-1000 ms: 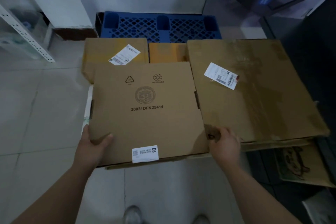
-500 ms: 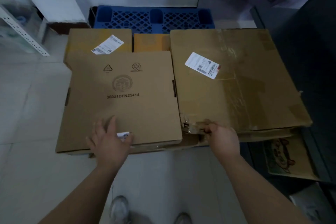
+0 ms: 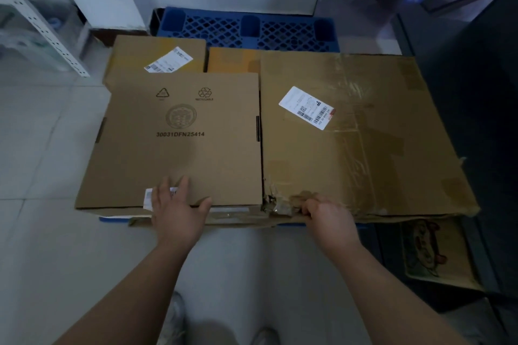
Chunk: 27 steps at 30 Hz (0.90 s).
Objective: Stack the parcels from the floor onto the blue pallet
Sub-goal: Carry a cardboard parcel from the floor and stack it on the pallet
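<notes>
Two hands are on the stack. I have the left hand (image 3: 179,213) flat, its fingers (image 3: 183,185) straight and spread, pressing the near edge of the printed carton (image 3: 179,148) and half covering a small white label (image 3: 148,199); it grips nothing. The right hand (image 3: 329,218) has its fingers (image 3: 307,209) curled over the torn near-left corner (image 3: 276,202) of the large taped carton (image 3: 364,134), gripping the ragged edge.

Both cartons lie flat, side by side and touching, on lower parcels on the blue pallet (image 3: 244,29), whose grid shows bare along its far edge.

My worry is that corner. It is already ripped, so a pull there could tear it further instead of shifting the carton. The printed carton also overhangs the pallet's near-left corner, so a hard push could slide it askew.

The printed carton's lettering reads upright to me, its top toward the pallet's far edge. It looks near square, so I cannot call its long axis. I judge the taped carton's runs left to right.
</notes>
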### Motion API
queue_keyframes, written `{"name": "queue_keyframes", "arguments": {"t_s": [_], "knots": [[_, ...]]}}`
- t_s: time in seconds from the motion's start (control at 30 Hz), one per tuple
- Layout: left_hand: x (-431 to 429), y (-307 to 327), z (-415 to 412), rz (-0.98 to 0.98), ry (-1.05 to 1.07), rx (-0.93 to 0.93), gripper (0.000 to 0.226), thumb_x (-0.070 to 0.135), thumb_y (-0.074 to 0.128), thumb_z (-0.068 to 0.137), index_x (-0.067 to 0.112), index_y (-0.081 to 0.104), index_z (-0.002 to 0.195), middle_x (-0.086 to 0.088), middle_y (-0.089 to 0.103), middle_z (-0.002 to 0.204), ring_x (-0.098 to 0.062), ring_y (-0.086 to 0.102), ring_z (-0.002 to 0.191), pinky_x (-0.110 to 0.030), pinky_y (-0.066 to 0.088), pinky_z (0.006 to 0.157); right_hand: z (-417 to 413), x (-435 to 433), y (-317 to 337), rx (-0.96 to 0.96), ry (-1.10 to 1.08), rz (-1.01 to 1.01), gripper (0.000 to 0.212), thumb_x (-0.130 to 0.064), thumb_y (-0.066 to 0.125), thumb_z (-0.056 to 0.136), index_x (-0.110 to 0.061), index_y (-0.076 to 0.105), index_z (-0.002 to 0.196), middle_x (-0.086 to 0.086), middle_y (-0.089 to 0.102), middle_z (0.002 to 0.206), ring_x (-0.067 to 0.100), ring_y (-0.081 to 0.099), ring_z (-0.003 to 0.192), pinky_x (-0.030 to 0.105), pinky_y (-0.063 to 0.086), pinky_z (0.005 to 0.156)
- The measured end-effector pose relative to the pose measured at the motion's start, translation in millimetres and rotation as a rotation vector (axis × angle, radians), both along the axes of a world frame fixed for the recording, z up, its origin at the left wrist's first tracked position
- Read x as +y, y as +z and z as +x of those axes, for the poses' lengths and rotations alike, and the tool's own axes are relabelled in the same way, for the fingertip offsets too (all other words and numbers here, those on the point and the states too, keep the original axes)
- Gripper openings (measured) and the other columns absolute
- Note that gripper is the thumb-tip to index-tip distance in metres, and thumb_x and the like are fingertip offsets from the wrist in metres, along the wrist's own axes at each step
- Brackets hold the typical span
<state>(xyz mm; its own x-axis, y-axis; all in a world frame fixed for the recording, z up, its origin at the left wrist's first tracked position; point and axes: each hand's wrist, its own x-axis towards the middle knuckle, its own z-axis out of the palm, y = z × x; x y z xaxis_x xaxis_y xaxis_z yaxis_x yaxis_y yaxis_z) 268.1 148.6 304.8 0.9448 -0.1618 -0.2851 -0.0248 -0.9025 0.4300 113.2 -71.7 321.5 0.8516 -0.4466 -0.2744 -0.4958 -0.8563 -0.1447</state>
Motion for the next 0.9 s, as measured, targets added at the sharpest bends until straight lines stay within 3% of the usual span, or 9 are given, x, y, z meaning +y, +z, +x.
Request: {"name": "queue_keyframes", "arguments": {"t_s": [0.2,0.3,0.4,0.53,0.63,0.77,0.9], "knots": [[0,2,1,-0.009,0.009,0.034,0.073,0.046,0.065,0.084,0.026,0.034,0.147,-0.010,0.013,0.159,-0.030,0.005,0.146,-0.043,0.015,0.116,1,4,-7,-0.008,-0.049,0.032,0.020,-0.007,0.055,0.087,-0.015,0.066,0.102,0.002,0.061,0.106,0.023,0.056,0.098,0.028,0.038,0.070],[7,2,-1,-0.040,-0.027,-0.029,0.064,0.041,0.068,0.083,0.019,0.047,0.139,-0.012,0.029,0.153,-0.032,0.021,0.142,-0.042,0.023,0.113,-5,11,-7,-0.080,-0.123,0.043,0.017,-0.010,0.059,0.086,-0.015,0.066,0.101,0.003,0.063,0.104,0.023,0.056,0.095,0.031,0.041,0.078],[17,5,-10,-0.162,0.021,-0.102,0.040,0.030,0.067,0.085,0.012,0.063,0.122,-0.009,0.054,0.134,-0.028,0.043,0.128,-0.035,0.034,0.103,-13,24,-2,-0.180,-0.229,0.042,0.014,-0.015,0.062,0.086,-0.014,0.066,0.100,0.003,0.062,0.101,0.023,0.056,0.095,0.035,0.044,0.086],[37,7,-27,-0.253,0.056,-0.097,0.014,0.019,0.060,0.088,0.013,0.069,0.097,-0.007,0.067,0.099,-0.025,0.061,0.097,-0.030,0.042,0.079,-26,52,-2,-0.264,-0.353,0.143,0.008,-0.021,0.066,0.085,-0.017,0.063,0.091,-0.001,0.061,0.094,0.019,0.056,0.090,0.033,0.047,0.079],[64,-5,-45,-0.271,0.104,0.025,0.016,0.018,0.060,0.089,0.009,0.069,0.099,-0.008,0.069,0.095,-0.021,0.062,0.087,-0.026,0.039,0.076,-36,83,-20,-0.284,-0.549,0.294,0.016,-0.026,0.070,0.083,-0.014,0.064,0.092,-0.001,0.062,0.092,0.018,0.059,0.086,0.033,0.050,0.075],[104,-41,-67,-0.299,0.315,0.290,0.033,0.022,0.061,0.090,0.007,0.062,0.119,-0.011,0.066,0.111,-0.029,0.061,0.102,-0.037,0.046,0.094,-44,124,-65,-0.352,-0.818,0.545,0.029,-0.024,0.073,0.083,-0.005,0.066,0.103,0.008,0.067,0.095,0.025,0.064,0.092,0.032,0.049,0.080],[133,-94,-76,-0.421,0.435,0.473,0.040,0.031,0.063,0.088,0.010,0.060,0.122,-0.010,0.063,0.117,-0.028,0.059,0.105,-0.046,0.045,0.100,-43,154,-122,-0.411,-1.004,0.718,0.044,-0.024,0.074,0.083,-0.002,0.062,0.119,0.013,0.067,0.111,0.028,0.063,0.102,0.035,0.049,0.089]]}}
